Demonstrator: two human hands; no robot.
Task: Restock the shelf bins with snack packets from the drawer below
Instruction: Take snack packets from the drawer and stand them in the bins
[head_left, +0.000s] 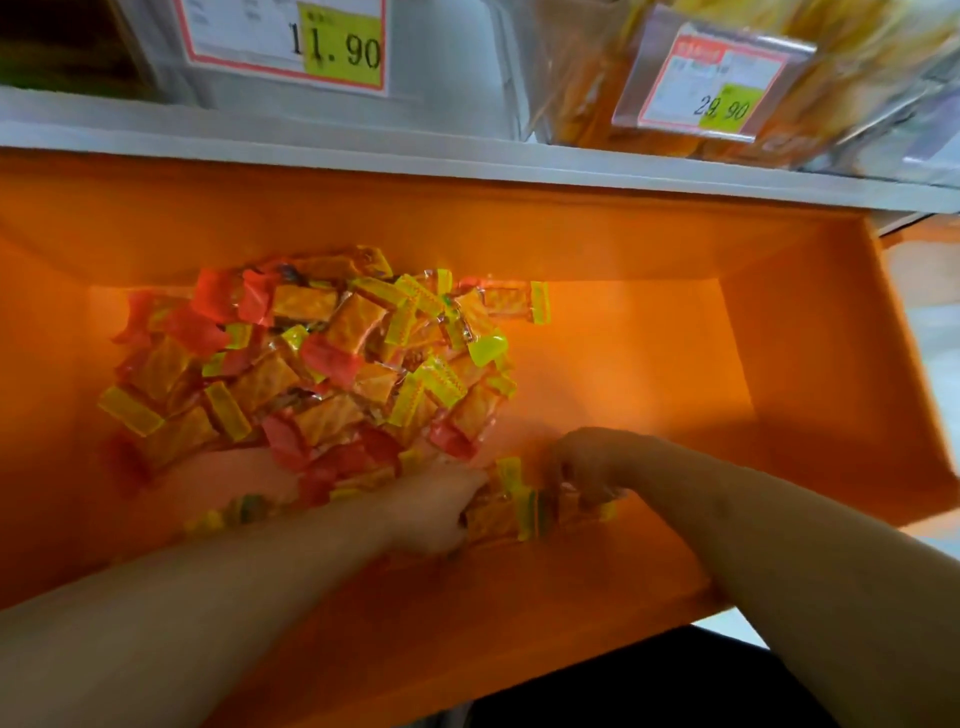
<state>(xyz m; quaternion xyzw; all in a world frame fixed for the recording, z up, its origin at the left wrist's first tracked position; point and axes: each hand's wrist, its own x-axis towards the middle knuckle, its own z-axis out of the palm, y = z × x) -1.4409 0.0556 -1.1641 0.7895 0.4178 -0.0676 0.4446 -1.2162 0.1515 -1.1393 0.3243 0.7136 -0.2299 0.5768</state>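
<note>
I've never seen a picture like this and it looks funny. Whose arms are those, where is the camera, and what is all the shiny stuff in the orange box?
The camera sits on a person's head and looks down, so you see that person's own two bare arms reaching forward. The orange box is a pulled-out drawer under a shop shelf. In it lies a pile of small snack packets, wrapped in orange, red and yellow. The left hand and the right hand are both down at the near edge of the pile, each with fingers curled round a few packets. Above the drawer are clear shelf bins; one on the right holds yellowish snacks, and two price tags hang on the fronts.
</note>
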